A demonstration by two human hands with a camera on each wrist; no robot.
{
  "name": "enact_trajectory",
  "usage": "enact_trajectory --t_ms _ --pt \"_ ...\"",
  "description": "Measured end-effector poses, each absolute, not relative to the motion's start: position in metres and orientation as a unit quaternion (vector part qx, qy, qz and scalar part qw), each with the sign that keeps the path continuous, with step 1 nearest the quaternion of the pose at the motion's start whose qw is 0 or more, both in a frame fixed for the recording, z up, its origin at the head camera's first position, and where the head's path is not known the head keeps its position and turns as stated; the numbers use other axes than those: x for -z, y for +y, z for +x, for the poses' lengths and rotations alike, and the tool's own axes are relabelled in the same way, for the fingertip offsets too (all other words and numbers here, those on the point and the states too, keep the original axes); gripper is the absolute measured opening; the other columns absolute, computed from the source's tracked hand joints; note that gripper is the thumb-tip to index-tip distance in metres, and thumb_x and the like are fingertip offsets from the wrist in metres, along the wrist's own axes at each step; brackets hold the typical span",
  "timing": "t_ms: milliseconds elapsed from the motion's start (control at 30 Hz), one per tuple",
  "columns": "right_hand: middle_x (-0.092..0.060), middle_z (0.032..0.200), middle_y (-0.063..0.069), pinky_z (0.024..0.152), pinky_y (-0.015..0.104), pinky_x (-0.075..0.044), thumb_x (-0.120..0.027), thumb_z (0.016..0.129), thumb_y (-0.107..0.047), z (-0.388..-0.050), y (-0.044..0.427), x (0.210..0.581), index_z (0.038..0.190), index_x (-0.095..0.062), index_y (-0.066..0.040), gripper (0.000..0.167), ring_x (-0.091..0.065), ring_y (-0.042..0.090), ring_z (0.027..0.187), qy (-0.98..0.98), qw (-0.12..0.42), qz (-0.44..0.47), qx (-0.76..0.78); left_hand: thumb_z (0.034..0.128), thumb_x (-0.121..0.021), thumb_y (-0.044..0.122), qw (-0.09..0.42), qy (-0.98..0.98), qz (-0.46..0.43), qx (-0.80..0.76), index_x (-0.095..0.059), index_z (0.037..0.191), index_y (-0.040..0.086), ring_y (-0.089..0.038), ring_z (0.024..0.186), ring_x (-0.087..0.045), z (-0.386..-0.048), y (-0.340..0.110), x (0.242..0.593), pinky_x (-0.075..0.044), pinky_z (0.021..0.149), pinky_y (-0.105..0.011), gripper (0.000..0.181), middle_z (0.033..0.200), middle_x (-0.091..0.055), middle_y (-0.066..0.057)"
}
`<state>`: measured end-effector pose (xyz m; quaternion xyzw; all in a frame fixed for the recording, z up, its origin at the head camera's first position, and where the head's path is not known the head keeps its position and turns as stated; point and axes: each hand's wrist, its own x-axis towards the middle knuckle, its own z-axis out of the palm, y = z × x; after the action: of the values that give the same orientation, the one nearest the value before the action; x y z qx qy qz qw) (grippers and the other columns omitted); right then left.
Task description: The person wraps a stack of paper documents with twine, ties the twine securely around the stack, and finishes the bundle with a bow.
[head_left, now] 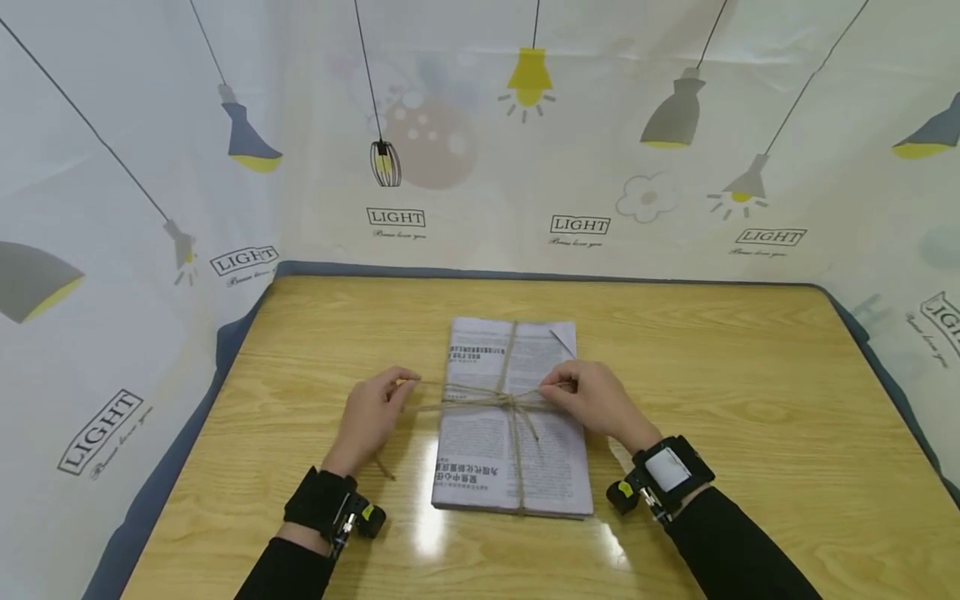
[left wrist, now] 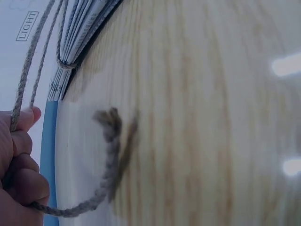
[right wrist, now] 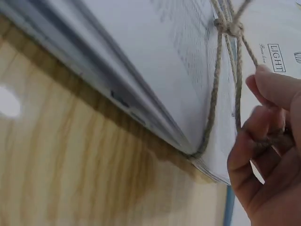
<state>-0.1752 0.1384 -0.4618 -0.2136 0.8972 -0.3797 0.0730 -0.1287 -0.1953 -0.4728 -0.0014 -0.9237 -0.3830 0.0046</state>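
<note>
A stack of folded newspapers (head_left: 480, 467) lies on the table, with twine (head_left: 516, 467) crossing it lengthwise and sideways. Near the middle of the top sheet the strands meet in a knot (right wrist: 228, 27). Off the stack's left side, my left hand (head_left: 375, 408) grips strands of the twine; its loose frayed end (left wrist: 109, 127) hangs out below the fingers in the left wrist view. My right hand (head_left: 592, 396), over the stack's right edge, pinches another strand between thumb and forefinger. In the right wrist view that strand runs from the fingertips to the knot.
The wooden table (head_left: 712, 358) extends around the stack on all sides. A pale cloth printed with lamps (head_left: 480, 233) rises behind and beside the table. Each wrist wears a black strap with a small camera (head_left: 370, 520).
</note>
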Motion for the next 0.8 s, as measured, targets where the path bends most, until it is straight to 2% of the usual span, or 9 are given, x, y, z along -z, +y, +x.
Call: enact_trajectory --t_ms 200,400,567,800 --pt "-0.051 0.069 -0.005 0.058 0.023 -0.038 -0.066 0.094 -0.023 -0.178 0.134 0.467 0.081 -0.064 -0.020 0.013 -0.046 0.009 0.061 0.880 0.078 -0.212 0.417 0.0987 -0.058 0.028 -0.005 -0.934 -0.010 0.357 -0.071 0.109 0.019 -0.010 0.045 -0.037 -0.129 -0.196 0.473 -0.030 0.044 -0.022 0.019 0.056 -0.043 0.003" --pt "-0.047 0.065 -0.004 0.056 0.023 -0.036 -0.066 0.093 -0.021 -0.178 0.132 0.470 0.081 -0.064 -0.018 0.013 -0.043 0.009 0.058 0.876 0.067 -0.209 0.430 0.0988 -0.058 0.025 0.004 -0.947 -0.013 0.322 -0.069 0.104 0.013 -0.009 0.046 -0.039 -0.128 -0.193 0.474 -0.030 0.044 -0.023 0.017 0.056 -0.047 0.004" --pt "-0.048 0.068 -0.003 0.057 0.024 -0.039 -0.064 0.095 -0.023 -0.177 0.135 0.479 0.083 -0.064 -0.016 0.013 -0.045 0.010 0.060 0.867 0.098 -0.174 0.457 0.1006 -0.053 0.021 0.022 -0.947 -0.008 0.320 -0.064 0.101 0.011 -0.010 0.045 -0.040 -0.126 -0.191 0.477 -0.030 0.044 -0.023 0.015 0.057 -0.051 0.003" --pt "-0.045 0.067 -0.001 0.056 0.023 -0.038 -0.063 0.096 -0.024 -0.175 0.143 0.491 0.086 -0.063 -0.013 0.015 -0.043 0.009 0.058 0.840 0.129 -0.161 0.502 0.0996 -0.054 0.018 0.060 -0.940 -0.012 0.336 -0.063 0.097 0.011 -0.009 0.044 -0.037 -0.125 -0.189 0.484 -0.027 0.045 -0.022 0.011 0.054 -0.046 0.003"
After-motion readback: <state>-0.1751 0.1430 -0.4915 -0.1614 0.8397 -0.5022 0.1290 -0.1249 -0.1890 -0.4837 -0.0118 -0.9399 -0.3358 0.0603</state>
